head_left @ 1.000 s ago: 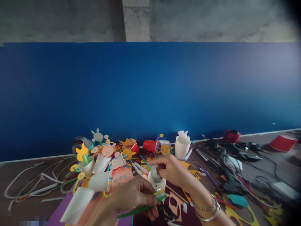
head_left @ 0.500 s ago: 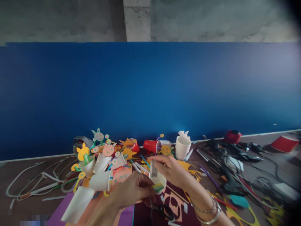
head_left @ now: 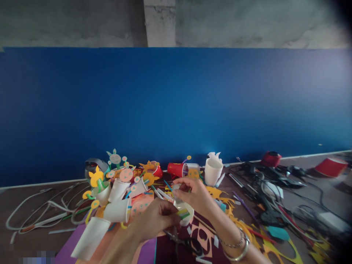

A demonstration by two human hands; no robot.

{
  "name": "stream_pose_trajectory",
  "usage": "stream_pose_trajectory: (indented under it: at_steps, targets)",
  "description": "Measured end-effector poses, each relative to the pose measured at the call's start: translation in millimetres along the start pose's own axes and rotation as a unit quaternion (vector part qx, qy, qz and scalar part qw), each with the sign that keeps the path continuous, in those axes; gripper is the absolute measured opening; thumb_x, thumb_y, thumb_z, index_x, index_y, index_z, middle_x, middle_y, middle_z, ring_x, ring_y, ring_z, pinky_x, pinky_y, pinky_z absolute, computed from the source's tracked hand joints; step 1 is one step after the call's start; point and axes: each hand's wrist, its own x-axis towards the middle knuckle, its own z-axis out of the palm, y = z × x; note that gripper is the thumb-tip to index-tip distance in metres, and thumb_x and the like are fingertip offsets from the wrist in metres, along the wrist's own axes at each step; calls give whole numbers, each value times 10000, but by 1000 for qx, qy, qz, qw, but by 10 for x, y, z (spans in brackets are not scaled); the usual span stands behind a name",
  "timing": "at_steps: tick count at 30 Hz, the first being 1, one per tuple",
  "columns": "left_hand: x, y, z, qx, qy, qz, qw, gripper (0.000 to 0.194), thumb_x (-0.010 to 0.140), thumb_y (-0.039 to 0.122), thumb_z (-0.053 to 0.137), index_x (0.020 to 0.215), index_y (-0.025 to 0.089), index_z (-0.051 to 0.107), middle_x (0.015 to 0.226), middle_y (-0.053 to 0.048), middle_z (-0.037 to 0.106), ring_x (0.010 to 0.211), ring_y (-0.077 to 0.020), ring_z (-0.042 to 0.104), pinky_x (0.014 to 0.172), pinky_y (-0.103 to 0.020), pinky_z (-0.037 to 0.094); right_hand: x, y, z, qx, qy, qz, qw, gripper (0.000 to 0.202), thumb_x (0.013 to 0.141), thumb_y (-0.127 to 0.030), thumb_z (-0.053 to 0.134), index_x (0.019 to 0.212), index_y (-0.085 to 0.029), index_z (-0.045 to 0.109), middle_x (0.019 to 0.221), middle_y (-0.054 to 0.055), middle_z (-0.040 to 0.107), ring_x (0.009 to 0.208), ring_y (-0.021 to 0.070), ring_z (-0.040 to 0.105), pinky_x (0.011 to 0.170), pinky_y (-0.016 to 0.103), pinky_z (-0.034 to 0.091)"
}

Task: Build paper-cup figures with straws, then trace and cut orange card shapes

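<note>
Taking the white paper cup (head_left: 189, 220) between the two hands as the centre of the dial, the left hand (head_left: 156, 220) comes in from 8 o'clock. Its thumb and fingers are pinched together on a yellow-and-green strip bundle (head_left: 183, 213), whose end pokes out over the cup's near-left part. The right hand (head_left: 194, 192) reaches in from 4 o'clock, a metal bangle (head_left: 242, 253) on its wrist. Its fingertips close in on a pale translucent piece (head_left: 179, 194) above the cup's far-left rim; the piece is too blurred to name surely.

Scissors (head_left: 189, 245) with dark handles lie at 6 o'clock, near the left hand, beside a peach paper offcut (head_left: 209, 240) at 5 o'clock. At 9 o'clock a white paper cup on its side (head_left: 117, 212) rests among several paper-flower cups, with another white cup (head_left: 90, 238) tilted at 8 o'clock. A red paper cup (head_left: 176, 169) lies at about 12 o'clock, and a tall white cup (head_left: 213, 173) stands at 1 o'clock. Black gear and cables (head_left: 286, 179) crowd the table (head_left: 299, 200) from 2 to 3 o'clock.
</note>
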Motion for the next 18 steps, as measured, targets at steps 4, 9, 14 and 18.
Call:
stream_pose_trajectory:
  at_steps: [4, 9, 14, 18]
  targets:
    - [19, -8, -8, 19, 17, -13, 1000, 179, 688, 303, 665, 664, 134, 715, 634, -41, 703, 554, -152, 610, 568, -246, 456, -12, -41, -2, 7, 4, 5, 1000, 297, 705, -308, 691, 968, -171, 702, 668, 8, 641, 581, 125, 536, 551, 241, 426]
    - [28, 0, -2, 4, 21, -25, 999, 175, 663, 312, 678, 657, 141, 716, 628, -34, 702, 549, -167, 617, 577, -268, 468, -18, -65, -5, 9, 8, -4, 1000, 297, 711, -298, 683, 979, -171, 698, 669, 3, 636, 571, 117, 515, 537, 234, 404]
    - [30, 5, 5, -1, 18, -19, 1000, 208, 672, 353, 681, 623, 151, 698, 633, -32, 708, 569, -170, 627, 576, -261, 468, -32, -84, 0, 15, 8, -16, 1000, 275, 718, -288, 688, 969, -177, 699, 672, -3, 627, 601, 122, 535, 564, 234, 410]
    - [50, -40, -8, -24, 12, -17, 1000, 235, 670, 379, 703, 669, 145, 696, 644, -39, 710, 573, -173, 633, 583, -267, 474, -43, -104, 1, 26, 0, -29, 999, 271, 730, -294, 690, 983, -195, 696, 691, -8, 632, 631, 126, 548, 585, 233, 415]
